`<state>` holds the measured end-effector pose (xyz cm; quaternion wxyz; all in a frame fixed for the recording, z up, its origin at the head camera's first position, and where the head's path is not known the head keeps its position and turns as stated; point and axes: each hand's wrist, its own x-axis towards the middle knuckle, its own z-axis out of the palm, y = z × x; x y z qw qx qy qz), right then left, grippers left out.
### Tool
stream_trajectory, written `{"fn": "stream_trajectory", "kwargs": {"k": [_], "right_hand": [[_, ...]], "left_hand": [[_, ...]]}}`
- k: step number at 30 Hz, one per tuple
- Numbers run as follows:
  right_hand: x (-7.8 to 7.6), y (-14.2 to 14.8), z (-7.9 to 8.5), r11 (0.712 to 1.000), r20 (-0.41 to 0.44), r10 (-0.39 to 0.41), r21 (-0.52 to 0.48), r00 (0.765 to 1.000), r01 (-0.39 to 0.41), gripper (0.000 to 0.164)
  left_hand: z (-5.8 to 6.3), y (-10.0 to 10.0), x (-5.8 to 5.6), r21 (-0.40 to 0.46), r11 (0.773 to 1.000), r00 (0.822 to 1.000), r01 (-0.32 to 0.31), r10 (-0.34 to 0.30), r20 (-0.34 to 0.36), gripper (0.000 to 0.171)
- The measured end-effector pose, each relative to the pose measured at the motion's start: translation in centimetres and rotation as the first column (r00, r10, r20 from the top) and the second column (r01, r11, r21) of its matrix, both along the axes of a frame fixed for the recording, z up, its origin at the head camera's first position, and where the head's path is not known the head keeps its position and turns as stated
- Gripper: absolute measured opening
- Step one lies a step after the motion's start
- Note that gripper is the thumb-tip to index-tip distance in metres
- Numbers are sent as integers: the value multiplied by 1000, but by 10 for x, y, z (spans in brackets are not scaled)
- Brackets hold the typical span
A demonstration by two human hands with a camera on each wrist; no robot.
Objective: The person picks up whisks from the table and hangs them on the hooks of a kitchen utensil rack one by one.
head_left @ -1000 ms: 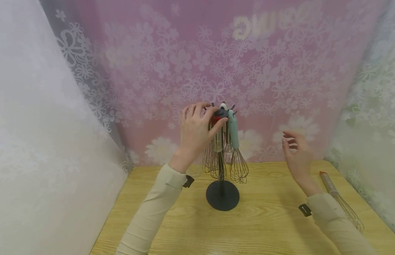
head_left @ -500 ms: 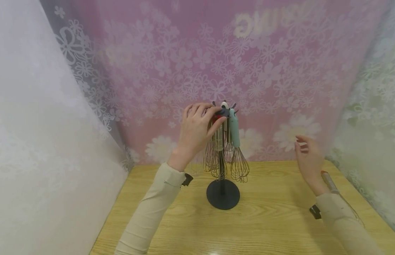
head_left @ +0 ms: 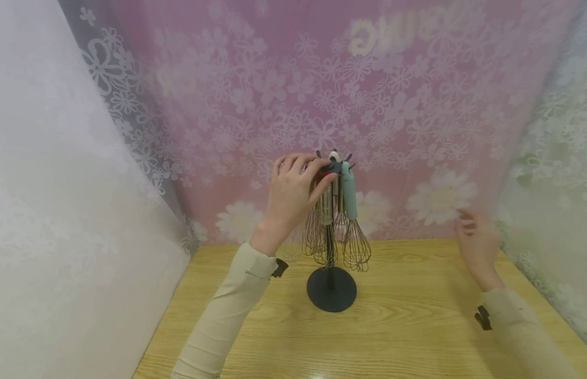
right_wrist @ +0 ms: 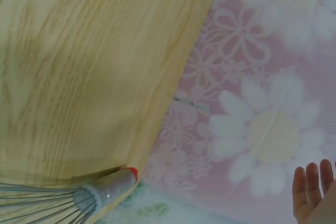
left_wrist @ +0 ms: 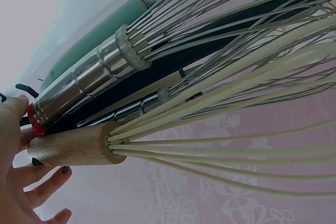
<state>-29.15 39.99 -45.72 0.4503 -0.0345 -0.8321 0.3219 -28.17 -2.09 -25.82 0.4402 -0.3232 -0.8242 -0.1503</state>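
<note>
My left hand (head_left: pixel 291 192) grips the top of a black whisk stand (head_left: pixel 331 290), which stands upright on its round base. Several whisks hang from its hooks, among them a teal-handled whisk (head_left: pixel 349 197). Close to the left fingers, the left wrist view has a steel-handled whisk (left_wrist: pixel 86 80) with a red end and a whisk with a wooden handle (left_wrist: pixel 76 145) and cream wires. Toward the right, my right hand (head_left: pixel 480 245) is over the table with loosely bent fingers and holds nothing. Below it lies another whisk (right_wrist: pixel 110 188) with a red tip, hidden by that arm in the head view.
The wood-grain table (head_left: pixel 393 326) meets a pink floral curtain (head_left: pixel 255 105) at its back edge. A white sheet (head_left: pixel 85 210) hangs along the left side, and a pale patterned one (head_left: pixel 558 158) along the right.
My right hand has moved to the right and slightly down, away from the stand, and its arm now covers the lying whisk. The left hand has stayed on the stand's top.
</note>
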Motion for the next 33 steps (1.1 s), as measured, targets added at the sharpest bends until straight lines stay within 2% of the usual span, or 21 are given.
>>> {"fn": "stream_trajectory", "kwargs": {"k": [5, 9, 14, 19, 25, 33], "right_hand": [[3, 17, -7, 998, 132, -8, -54, 991, 15, 36], [5, 30, -11, 997, 195, -4, -73, 981, 19, 38], [6, 48, -20, 998, 294, 0, -57, 956, 18, 41], [10, 59, -25, 1000, 357, 23, 11, 934, -29, 43], [15, 70, -33, 994, 429, 64, 51, 901, -95, 41], [21, 85, -38, 989, 539, 95, 48, 837, -143, 42]], "left_hand": [[0, 1, 0, 5, 1000, 1000, 11, -11, -7, 33], [0, 1, 0, 9, 1000, 1000, 7, -7, -1, 32], [1, 1, 1, 4, 1000, 1000, -7, 7, 6, 33], [1, 2, 2, 4, 1000, 1000, -15, 15, 5, 34], [1, 3, 3, -6, 1000, 1000, -27, 27, -3, 33], [0, 5, 2, 11, 1000, 999, -17, 17, -32, 31]]}}
